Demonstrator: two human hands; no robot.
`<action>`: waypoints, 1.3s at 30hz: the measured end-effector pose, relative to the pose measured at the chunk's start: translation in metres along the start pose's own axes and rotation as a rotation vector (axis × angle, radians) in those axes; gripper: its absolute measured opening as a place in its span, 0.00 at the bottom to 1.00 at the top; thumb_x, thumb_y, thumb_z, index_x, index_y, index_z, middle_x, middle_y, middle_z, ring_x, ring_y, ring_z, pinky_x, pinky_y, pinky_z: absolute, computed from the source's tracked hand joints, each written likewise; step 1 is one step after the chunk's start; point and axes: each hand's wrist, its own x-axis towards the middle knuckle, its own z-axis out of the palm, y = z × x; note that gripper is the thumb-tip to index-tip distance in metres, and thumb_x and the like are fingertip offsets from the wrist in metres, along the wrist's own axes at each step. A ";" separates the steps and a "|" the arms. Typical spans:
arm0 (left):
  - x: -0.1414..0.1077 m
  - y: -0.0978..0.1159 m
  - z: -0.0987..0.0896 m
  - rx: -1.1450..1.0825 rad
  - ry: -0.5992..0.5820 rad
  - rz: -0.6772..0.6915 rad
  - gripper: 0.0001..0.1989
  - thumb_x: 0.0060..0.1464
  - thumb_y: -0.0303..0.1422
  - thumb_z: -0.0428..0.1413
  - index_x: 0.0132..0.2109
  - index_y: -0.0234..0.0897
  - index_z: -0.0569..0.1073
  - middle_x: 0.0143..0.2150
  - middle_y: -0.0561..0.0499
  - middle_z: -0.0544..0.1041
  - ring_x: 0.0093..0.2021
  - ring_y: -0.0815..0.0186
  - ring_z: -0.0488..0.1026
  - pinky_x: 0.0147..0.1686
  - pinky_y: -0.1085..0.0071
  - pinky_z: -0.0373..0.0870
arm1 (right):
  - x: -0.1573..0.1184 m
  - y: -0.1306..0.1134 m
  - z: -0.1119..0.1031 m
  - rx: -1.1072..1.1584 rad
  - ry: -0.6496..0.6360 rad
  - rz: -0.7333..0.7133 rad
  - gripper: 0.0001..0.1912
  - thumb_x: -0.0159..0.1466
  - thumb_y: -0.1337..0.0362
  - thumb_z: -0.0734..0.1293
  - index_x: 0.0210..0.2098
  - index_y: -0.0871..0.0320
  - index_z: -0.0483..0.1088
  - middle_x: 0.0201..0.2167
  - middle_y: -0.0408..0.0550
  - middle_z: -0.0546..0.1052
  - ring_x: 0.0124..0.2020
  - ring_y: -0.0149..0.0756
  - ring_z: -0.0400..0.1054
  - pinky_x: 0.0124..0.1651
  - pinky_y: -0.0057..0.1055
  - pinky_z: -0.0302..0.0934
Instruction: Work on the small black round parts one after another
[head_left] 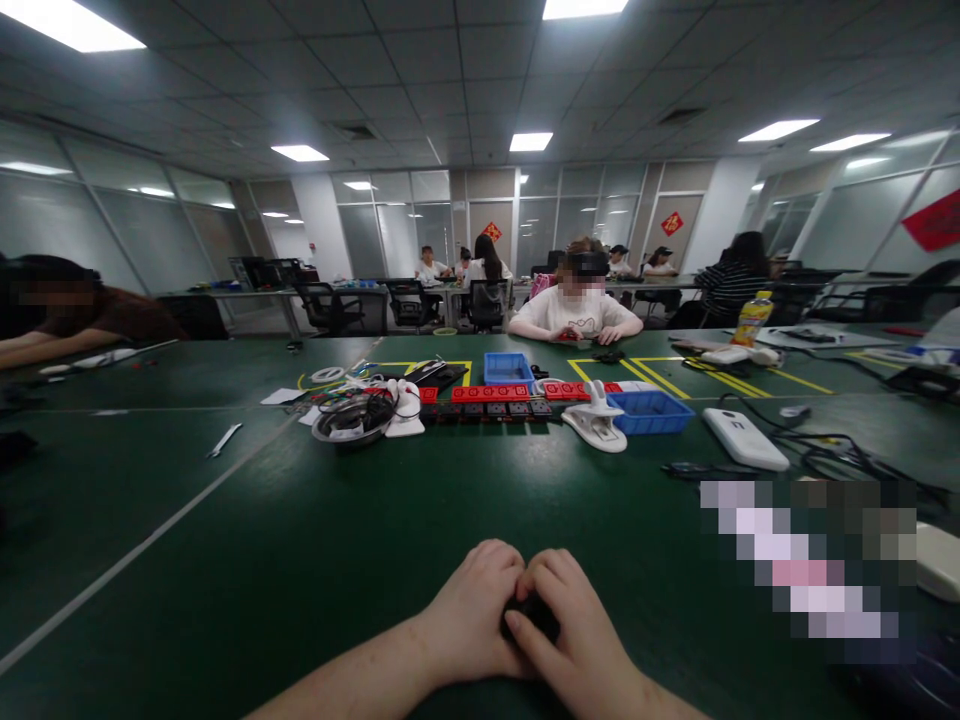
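Note:
My left hand [480,605] and my right hand [566,620] meet low in the middle of the view, over the green table. Between them is a small dark object [534,617], mostly covered by the fingers, so its kind does not show. Both hands are closed around it, the right thumb lying across its near side. Farther off, a row of red and black socket strips [487,402] lies across the table. A white clip [598,420] stands at its right end, and a metal bowl of cables [352,415] at its left.
Blue trays [651,412] stand by the strips. A white power bank-like box [744,438], black cables [840,450] and a yellow-labelled bottle [752,320] are on the right. A small white strip [223,440] lies at left. Across the table sits another person [576,305].

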 end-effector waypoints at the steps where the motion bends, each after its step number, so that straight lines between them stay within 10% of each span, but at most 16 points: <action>1: 0.000 0.000 0.001 -0.013 -0.002 0.010 0.19 0.34 0.40 0.61 0.28 0.37 0.61 0.36 0.53 0.65 0.38 0.64 0.62 0.40 0.69 0.62 | 0.000 0.000 0.000 -0.003 -0.006 -0.007 0.03 0.57 0.69 0.62 0.28 0.58 0.61 0.29 0.46 0.66 0.33 0.37 0.60 0.35 0.35 0.58; 17: -0.002 -0.007 -0.005 -0.088 -0.080 0.128 0.22 0.35 0.36 0.61 0.41 0.41 0.68 0.42 0.52 0.66 0.43 0.62 0.63 0.46 0.67 0.60 | 0.001 -0.008 -0.011 0.188 -0.078 -0.238 0.08 0.58 0.69 0.58 0.36 0.56 0.65 0.34 0.47 0.71 0.38 0.37 0.62 0.43 0.37 0.58; 29: -0.004 0.003 0.000 -0.024 0.007 -0.024 0.31 0.29 0.47 0.63 0.40 0.37 0.64 0.39 0.51 0.65 0.42 0.60 0.63 0.57 0.53 0.47 | -0.003 0.002 0.002 0.068 0.021 0.004 0.11 0.59 0.57 0.62 0.33 0.58 0.60 0.32 0.47 0.66 0.34 0.38 0.60 0.37 0.35 0.57; 39: -0.001 -0.003 0.003 -0.064 0.016 -0.007 0.20 0.31 0.41 0.64 0.30 0.37 0.65 0.35 0.54 0.65 0.39 0.64 0.64 0.58 0.57 0.48 | 0.001 0.002 0.003 -0.025 -0.068 0.078 0.08 0.53 0.68 0.67 0.28 0.59 0.61 0.28 0.45 0.67 0.32 0.37 0.59 0.36 0.36 0.55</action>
